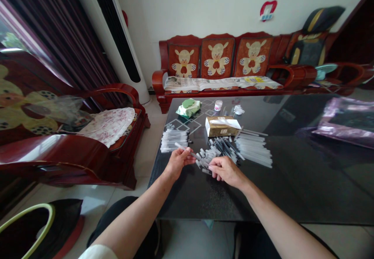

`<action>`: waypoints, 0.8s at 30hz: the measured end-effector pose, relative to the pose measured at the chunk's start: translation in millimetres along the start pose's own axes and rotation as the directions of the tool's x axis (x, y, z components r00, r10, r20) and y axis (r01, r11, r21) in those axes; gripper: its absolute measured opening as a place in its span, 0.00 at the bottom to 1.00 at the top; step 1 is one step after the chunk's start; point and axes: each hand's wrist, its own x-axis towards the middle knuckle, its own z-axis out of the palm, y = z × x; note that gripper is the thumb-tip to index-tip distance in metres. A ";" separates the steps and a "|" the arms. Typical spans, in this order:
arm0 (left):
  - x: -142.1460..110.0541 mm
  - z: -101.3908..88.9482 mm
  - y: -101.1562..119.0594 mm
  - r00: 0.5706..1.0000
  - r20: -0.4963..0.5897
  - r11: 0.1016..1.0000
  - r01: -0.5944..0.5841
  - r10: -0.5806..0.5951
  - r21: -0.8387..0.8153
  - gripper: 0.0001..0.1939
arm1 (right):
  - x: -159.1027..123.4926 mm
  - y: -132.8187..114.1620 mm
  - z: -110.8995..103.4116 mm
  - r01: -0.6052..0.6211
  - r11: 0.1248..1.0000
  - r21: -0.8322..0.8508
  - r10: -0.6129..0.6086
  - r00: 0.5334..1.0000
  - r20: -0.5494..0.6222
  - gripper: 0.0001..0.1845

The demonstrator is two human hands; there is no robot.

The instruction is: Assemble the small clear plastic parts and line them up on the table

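My left hand (179, 162) is closed around a slim whitish pen (181, 146), which sticks out past the fingers toward the far left. Beside it my right hand (225, 170) has thumb and fingertips pinched together over the edge of a heap of small translucent caps (206, 155). Whatever sits in that pinch is too small to make out. Thin black pen refills (224, 148) lie just beyond the right hand. Whitish pens (174, 140) are lined up to the left, and long translucent pen barrels (254, 148) are spread at the right.
Behind the heaps stands a gold tissue box (222, 126) on the dark glossy table (280, 188). Farther back are a green wipes pack (188, 108), a small white cup (218, 105) and crumpled tissue (239, 109). A shiny purple package (347, 122) lies right; a yellow-rimmed bin (49, 212) stands lower left.
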 end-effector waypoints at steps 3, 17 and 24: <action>7.1 -7.1 9.7 0.995 -0.095 0.999 -0.028 0.026 -0.021 0.14 | -1.0 3.9 -11.3 -0.014 0.999 -0.036 0.014 1.000 0.003 0.11; 14.8 -16.9 18.6 0.957 -0.270 0.990 -0.131 0.111 -0.057 0.12 | 1.0 24.1 -66.1 -0.546 0.552 -0.631 0.192 0.819 -0.541 0.14; 3.6 -5.9 8.7 0.987 -0.157 0.999 -0.037 0.041 0.028 0.15 | 1.9 29.7 -63.6 -0.492 0.546 -0.678 0.153 0.854 -0.497 0.16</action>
